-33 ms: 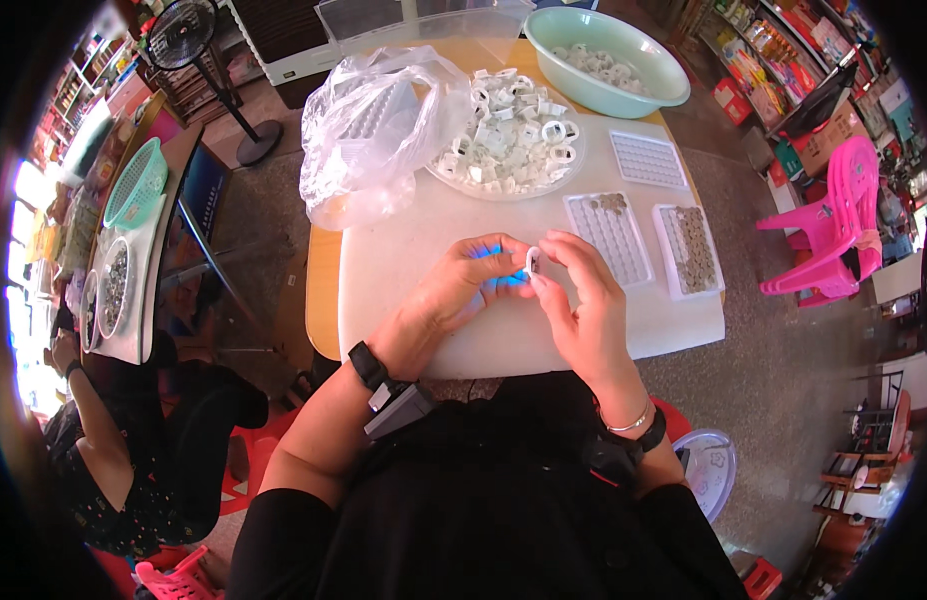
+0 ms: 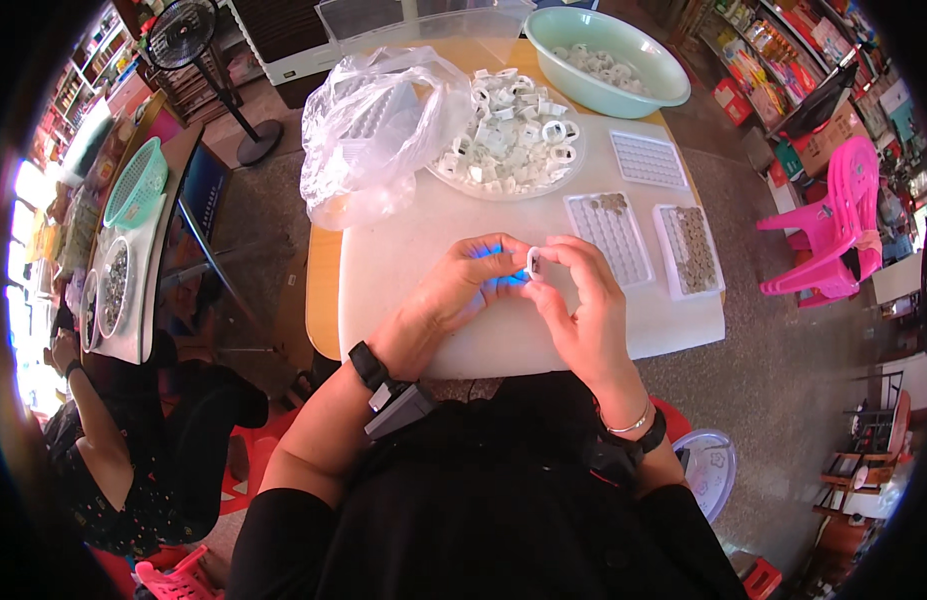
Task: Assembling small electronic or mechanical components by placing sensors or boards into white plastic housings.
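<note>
Over the near middle of the white board (image 2: 433, 345), a small white ring-like plastic piece (image 2: 533, 263) with a dark spot is held between both hands. My left hand (image 2: 458, 283) pinches it from the left, with blue light glowing among its fingers. From the other side, the thumb and index finger of my right hand (image 2: 591, 310) close on the same piece. Beyond the hands, many similar white pieces (image 2: 508, 135) are heaped in a round clear dish (image 2: 513, 196). The source of the blue light is hidden.
A clear plastic bag (image 2: 373, 150) lies left of the dish. Right of it are a partly filled white tray (image 2: 608, 240), a tray of small greyish pieces (image 2: 691, 250) and another tray (image 2: 648, 160). A pale green basin (image 2: 668, 85) stands behind. Another person (image 2: 103, 450) sits left.
My right thumb and fingers have shifted slightly around the white piece. My left hand and the things on the table stay where they were.
</note>
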Demonstrator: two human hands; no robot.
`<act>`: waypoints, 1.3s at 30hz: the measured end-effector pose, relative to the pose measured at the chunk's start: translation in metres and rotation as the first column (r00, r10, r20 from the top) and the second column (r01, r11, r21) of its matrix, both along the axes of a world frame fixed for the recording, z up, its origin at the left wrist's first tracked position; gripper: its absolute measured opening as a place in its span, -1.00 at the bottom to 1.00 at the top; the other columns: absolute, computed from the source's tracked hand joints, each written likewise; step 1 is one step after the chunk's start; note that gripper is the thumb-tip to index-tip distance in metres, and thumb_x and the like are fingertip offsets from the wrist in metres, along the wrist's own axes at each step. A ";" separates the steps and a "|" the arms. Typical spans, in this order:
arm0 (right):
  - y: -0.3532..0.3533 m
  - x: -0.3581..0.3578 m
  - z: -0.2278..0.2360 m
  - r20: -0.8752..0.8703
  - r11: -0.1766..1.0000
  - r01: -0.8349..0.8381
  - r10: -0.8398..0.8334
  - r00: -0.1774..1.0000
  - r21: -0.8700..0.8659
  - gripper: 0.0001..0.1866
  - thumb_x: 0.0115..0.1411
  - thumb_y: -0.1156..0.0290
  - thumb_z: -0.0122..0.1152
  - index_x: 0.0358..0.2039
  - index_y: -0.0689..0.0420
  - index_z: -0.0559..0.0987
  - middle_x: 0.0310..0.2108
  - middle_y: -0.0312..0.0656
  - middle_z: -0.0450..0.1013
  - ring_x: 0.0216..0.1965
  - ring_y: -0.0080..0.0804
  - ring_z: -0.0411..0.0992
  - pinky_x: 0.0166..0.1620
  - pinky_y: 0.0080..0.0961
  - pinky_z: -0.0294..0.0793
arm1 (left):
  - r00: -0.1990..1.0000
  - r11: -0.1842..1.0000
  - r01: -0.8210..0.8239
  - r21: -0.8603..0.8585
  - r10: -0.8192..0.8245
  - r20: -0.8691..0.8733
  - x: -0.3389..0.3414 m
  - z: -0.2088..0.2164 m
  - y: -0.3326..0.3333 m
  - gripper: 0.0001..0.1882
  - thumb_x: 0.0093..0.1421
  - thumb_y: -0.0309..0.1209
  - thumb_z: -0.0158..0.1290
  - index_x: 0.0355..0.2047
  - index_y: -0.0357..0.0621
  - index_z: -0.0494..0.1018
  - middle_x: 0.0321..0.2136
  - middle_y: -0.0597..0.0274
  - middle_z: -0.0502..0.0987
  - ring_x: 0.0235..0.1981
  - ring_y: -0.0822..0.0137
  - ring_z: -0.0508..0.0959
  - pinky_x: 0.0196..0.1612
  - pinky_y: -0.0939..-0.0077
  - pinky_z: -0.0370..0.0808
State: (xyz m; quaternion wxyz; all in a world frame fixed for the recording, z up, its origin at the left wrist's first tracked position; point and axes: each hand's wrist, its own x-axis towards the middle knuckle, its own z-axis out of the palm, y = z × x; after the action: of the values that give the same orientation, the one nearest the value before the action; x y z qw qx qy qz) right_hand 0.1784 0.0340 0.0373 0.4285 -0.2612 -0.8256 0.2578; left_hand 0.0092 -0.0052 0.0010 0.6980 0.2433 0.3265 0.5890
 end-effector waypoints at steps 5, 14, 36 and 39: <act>-0.001 -0.002 0.000 0.027 0.997 -0.026 0.028 0.999 -0.069 -0.71 -0.07 0.60 0.26 -0.31 0.19 0.42 -0.36 -0.13 0.34 -0.25 -0.14 0.35 -0.16 -0.29 0.33 | 0.998 0.999 0.035 0.009 -0.034 -0.049 0.001 0.001 0.000 -0.81 0.19 -0.43 0.05 -0.26 -0.32 0.44 -0.32 0.12 0.53 -0.26 0.32 0.54 -0.14 0.44 0.48; 0.005 -0.005 -0.010 0.045 0.999 -0.018 0.016 0.999 0.027 -0.76 -0.13 0.62 0.22 -0.40 0.14 0.42 -0.39 -0.22 0.35 -0.32 -0.23 0.34 -0.25 -0.33 0.31 | 0.991 0.998 0.049 -0.025 -0.052 -0.121 0.000 0.004 -0.003 -0.81 0.20 -0.43 0.04 -0.26 -0.33 0.45 -0.31 0.14 0.53 -0.25 0.36 0.53 -0.14 0.45 0.49; 0.018 -0.005 0.013 -0.209 0.681 -0.229 0.113 0.971 -0.696 -0.91 0.21 0.56 0.05 -0.29 0.28 0.49 -0.49 -0.27 0.46 -0.47 -0.63 0.39 -0.36 -0.67 0.41 | 0.991 0.990 0.134 0.042 -0.133 -0.030 -0.001 0.011 0.000 -0.73 0.33 -0.30 -0.15 -0.16 -0.27 0.37 -0.40 0.16 0.50 -0.51 0.41 0.51 -0.53 0.63 0.44; 0.017 -0.009 0.005 -0.282 0.641 -0.197 -0.031 0.959 -0.742 -0.92 0.20 0.53 0.08 -0.30 0.24 0.49 -0.49 -0.31 0.45 -0.51 -0.67 0.33 -0.40 -0.72 0.34 | 0.997 0.996 0.076 0.038 -0.076 -0.004 0.002 0.013 -0.001 -0.70 0.33 -0.33 -0.16 -0.07 -0.30 0.36 -0.34 0.15 0.50 -0.43 0.41 0.51 -0.40 0.59 0.47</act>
State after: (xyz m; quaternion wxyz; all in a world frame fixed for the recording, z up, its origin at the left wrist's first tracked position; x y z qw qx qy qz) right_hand 0.1692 0.0512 0.0425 0.3739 -0.3412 -0.5849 0.6338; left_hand 0.0113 -0.0059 0.0139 0.7148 0.2695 0.3064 0.5679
